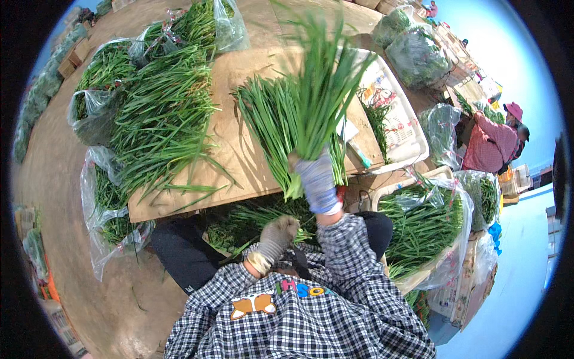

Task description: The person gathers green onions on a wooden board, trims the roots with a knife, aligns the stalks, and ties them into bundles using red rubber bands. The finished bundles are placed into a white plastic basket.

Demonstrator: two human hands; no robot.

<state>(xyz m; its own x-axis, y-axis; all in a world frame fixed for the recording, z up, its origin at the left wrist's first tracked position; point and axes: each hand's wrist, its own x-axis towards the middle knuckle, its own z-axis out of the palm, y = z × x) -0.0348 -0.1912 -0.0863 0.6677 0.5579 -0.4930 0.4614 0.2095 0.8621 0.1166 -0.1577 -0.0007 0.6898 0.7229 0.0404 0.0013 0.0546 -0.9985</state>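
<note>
My right hand (317, 181), in a blue and white knit glove, grips the stalk ends of an upright bunch of what look like garlic chives (320, 94). The leaves fan out and are blurred. Beneath it, a second bunch of chives (271, 121) lies on the wooden board (233, 166), its pale stalk ends overhanging the near edge. My left hand (279, 235), in a grey glove, is curled low in front of my lap. Green stalk ends show beside its fingers; whether it holds them is unclear. More loose greens (242, 224) lie below the board between my knees.
A large heap of chives (166, 121) covers the board's left side, beside bagged greens (105, 188). A turquoise-handled knife (361, 155) lies at right by a white plastic tray (417, 139). A lined crate (466, 215) of greens stands right. Another person (491, 139) sits farther off.
</note>
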